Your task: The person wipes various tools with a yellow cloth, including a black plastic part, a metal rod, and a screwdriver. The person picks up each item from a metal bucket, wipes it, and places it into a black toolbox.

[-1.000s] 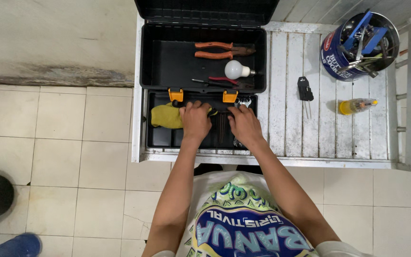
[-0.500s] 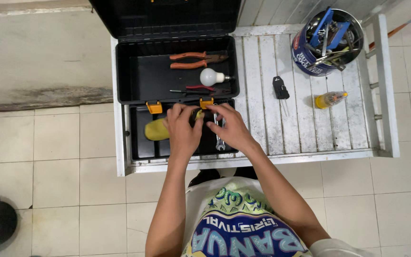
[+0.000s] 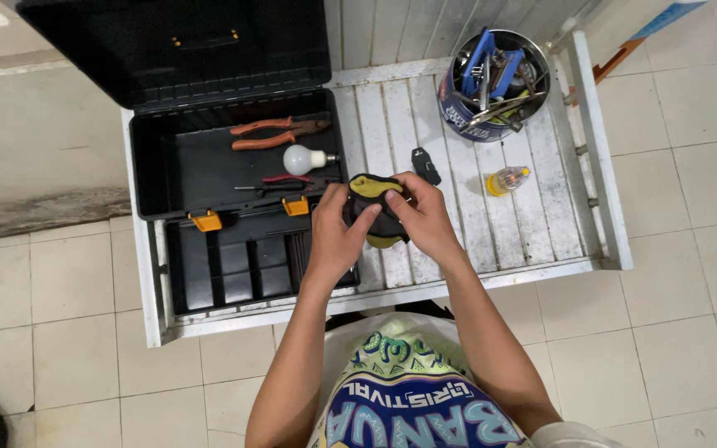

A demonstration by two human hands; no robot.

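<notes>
**Head view: both hands close on a black-and-yellow bundle above the slatted table**

Head view looks straight down on the left hand (image 3: 338,236) and right hand (image 3: 425,217), which meet around a soft black-and-yellow bundle (image 3: 378,211), probably a folded glove. Each hand pinches it from its own side, thumbs on top, so it is lifted off the surface and held where both can work it. It sits just right of the open black toolbox (image 3: 209,166), over the white slatted table (image 3: 541,241). The box lid stands back, leaving the tray reachable: orange-handled pliers (image 3: 275,133), a white light bulb (image 3: 304,159) and a thin red-handled tool (image 3: 280,182) lie loose inside. Further right, a small black key fob (image 3: 426,164), a little yellow bottle (image 3: 508,178) on its side, and a blue tin (image 3: 495,75) keeping long tools upright.
</notes>
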